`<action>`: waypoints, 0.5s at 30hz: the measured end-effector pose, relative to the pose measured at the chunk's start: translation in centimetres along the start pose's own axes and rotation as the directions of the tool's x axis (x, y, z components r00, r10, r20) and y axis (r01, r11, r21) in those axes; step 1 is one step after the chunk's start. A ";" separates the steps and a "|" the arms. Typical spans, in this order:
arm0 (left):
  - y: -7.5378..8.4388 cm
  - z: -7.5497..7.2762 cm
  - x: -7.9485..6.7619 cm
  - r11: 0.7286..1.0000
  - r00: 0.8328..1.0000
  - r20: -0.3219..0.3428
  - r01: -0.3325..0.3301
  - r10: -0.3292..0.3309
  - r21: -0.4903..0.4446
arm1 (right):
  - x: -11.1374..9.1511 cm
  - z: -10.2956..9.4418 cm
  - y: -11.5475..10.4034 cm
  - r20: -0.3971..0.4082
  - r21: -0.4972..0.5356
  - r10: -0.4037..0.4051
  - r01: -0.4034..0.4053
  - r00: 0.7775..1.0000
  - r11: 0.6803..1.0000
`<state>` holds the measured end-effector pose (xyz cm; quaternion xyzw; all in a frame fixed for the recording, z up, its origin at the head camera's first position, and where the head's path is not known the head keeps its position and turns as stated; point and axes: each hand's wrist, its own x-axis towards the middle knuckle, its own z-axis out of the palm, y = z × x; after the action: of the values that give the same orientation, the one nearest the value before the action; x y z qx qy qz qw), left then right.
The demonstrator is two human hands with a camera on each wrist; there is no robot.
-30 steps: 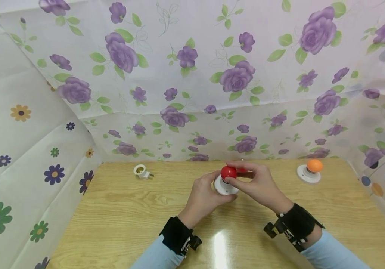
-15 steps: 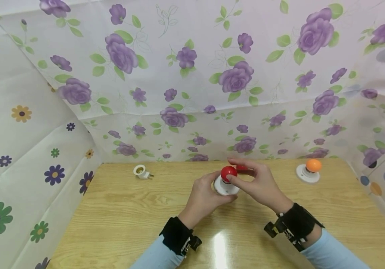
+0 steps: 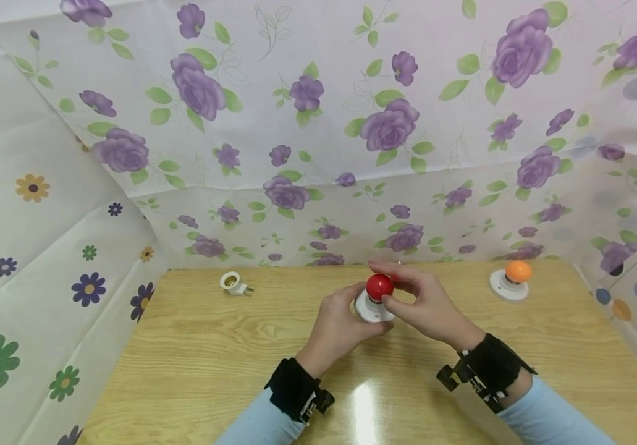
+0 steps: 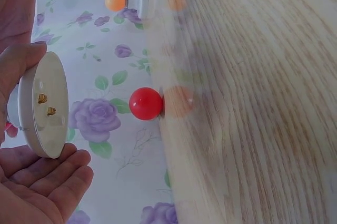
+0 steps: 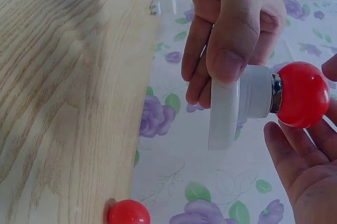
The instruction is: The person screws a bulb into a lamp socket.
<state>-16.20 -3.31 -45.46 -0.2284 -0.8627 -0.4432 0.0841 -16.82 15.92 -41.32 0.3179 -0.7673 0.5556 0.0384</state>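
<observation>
1 glossy red round bulb [image 3: 380, 287] sits atop a white round lamp holder [image 3: 372, 313], a silvery metal collar [image 5: 276, 93] showing between the 2. The pair is held in midair, bulb uppermost, the holder's broad disc base facing down, with 2 brass-colored terminals [image 4: 42, 98] visible on its pale underside.

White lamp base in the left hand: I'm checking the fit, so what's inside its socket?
The red bulb stands in the white lamp base, its silver collar partly showing at the mouth. Everything further in is covered, so the bulb's inner end cannot be seen.
</observation>
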 end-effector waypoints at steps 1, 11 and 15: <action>0.0 0.0 0.0 1.000 1.000 -0.002 0.000 0.000 0.001 | 0.0 0.0 0.0 0.001 -0.001 0.003 -0.003 1.000 1.000; -0.3 -0.1 0.0 1.000 1.000 -0.005 -0.008 0.008 0.003 | 0.1 0.1 -0.1 -0.002 -0.002 0.017 -0.017 1.000 1.000; -0.3 -0.1 0.0 1.000 1.000 -0.004 -0.004 0.004 -0.003 | 0.1 0.2 0.0 -0.007 -0.004 0.019 -0.019 1.000 1.000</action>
<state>-16.33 -3.57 -45.63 -0.2296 -0.8613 -0.4450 0.0864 -16.85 15.73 -41.32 0.3084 -0.7712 0.5557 0.0364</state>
